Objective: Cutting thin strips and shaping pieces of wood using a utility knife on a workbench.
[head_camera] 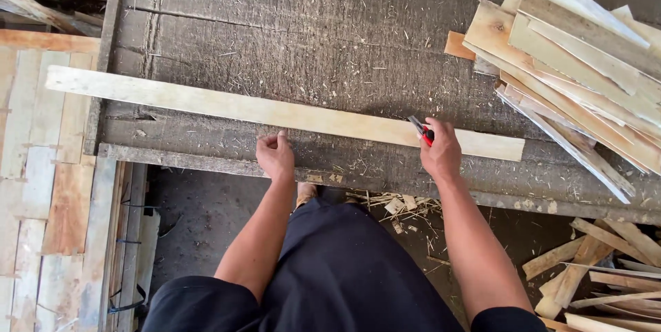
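Head view: left hand (275, 155) presses fisted beside a long wooden slat (275, 111), right hand (439, 149) clamped on a red utility knife (421, 130)

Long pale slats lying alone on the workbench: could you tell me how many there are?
1: the long slat lies across the workbench, left hand at its near edge, right hand holding a red cutter on it.

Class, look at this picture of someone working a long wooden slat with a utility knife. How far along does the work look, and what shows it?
Done: thin slats are piled at the bench's right end, and offcuts lie on the floor. In hand: the left hand steadies the long slat on the workbench, while the right hand holds a red utility knife at its near edge. Left: the slat shows no visible cut or trimming yet.
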